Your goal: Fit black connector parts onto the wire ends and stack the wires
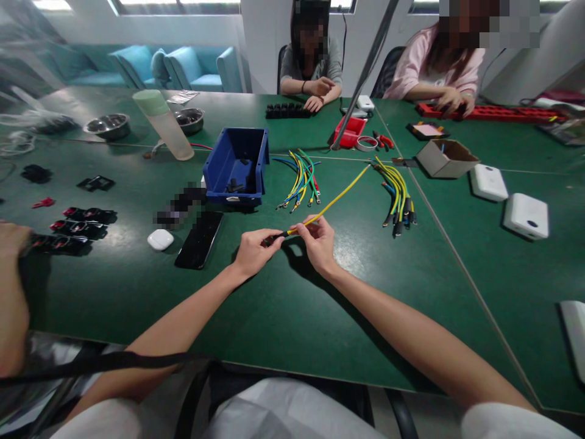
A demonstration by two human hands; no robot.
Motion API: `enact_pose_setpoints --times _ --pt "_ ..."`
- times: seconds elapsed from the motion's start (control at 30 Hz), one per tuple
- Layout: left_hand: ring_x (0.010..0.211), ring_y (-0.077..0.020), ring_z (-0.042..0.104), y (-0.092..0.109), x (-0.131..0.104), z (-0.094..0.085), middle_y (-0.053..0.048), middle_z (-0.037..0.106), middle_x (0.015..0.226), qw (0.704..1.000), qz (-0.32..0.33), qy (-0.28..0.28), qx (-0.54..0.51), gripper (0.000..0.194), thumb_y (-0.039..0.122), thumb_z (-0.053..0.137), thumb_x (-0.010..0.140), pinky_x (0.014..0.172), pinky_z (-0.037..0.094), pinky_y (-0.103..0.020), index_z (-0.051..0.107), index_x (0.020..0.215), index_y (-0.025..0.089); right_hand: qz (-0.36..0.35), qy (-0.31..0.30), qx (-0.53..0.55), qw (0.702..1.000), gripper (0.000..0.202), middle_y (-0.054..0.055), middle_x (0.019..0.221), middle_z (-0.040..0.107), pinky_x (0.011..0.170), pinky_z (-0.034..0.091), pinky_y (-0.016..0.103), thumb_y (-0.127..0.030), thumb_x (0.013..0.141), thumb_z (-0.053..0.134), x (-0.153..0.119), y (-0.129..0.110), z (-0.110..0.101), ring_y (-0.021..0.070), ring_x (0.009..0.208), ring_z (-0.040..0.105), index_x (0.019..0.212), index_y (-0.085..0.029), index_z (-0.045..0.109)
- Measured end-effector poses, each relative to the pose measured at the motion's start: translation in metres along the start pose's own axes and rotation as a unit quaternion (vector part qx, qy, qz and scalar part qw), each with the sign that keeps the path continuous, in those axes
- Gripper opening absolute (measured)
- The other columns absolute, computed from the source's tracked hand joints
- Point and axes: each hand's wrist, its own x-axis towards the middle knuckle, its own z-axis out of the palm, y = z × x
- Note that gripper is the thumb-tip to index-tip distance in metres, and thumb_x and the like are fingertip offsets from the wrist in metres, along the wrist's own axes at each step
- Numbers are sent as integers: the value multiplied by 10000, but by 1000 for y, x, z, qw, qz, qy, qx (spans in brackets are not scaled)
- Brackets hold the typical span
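Observation:
My left hand [256, 251] pinches the black sleeve [282, 235] at the near end of a yellow wire [340, 196]. Just beside it, my right hand [319, 242] closes its fingertips on the same wire. From there the wire slants up and away to the right, its far end close to a bundle of wires with black-capped ends [400, 195]. Beyond my hands lies another bundle of yellow, green, blue and red wires with metal ring ends [301, 177]. A blue bin [235, 194] stands left of that bundle, holding small black pieces.
A black phone [200, 241] and a white earbud case [160, 239] lie left of my hands. A bottle [167, 128] and a metal bowl [107, 126] stand farther back. White boxes [525, 216] sit at right. Two people work across the table; another person's arm [11, 292] shows at left.

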Motion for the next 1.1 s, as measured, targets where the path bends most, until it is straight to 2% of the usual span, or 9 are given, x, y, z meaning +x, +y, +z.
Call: enact_pose_setpoints --times 0.3,0.53,0.8,1.1 --pt "615 -140 627 -2 0 0 -57 717 816 992 -84 -39 -81 264 362 649 806 554 490 -238 713 959 156 12 1 11 1000 254 -5 752 692 728 561 324 -337 796 677 2 0 -2 168 715 687 882 -220 469" --pt "674 -162 650 2 1 -1 -73 694 809 954 -180 -83 -225 346 379 638 806 567 516 -250 666 1040 126 23 10 6 1000 246 -15 745 682 726 559 329 -341 790 676 3 0 -2 167 716 683 885 -226 481" --pt "644 -145 609 3 6 -10 -75 676 773 922 -161 -131 -327 346 270 606 772 561 496 -253 659 1070 104 10 38 -26 999 216 -30 715 629 654 540 291 -331 777 690 5 1 -6 149 640 654 837 -212 519" --pt "630 -137 600 6 8 -12 -71 676 776 921 -172 -134 -323 341 266 607 766 561 491 -252 665 1062 108 20 45 -13 999 257 -33 703 629 673 554 308 -356 755 707 5 4 -5 161 661 660 851 -215 515"
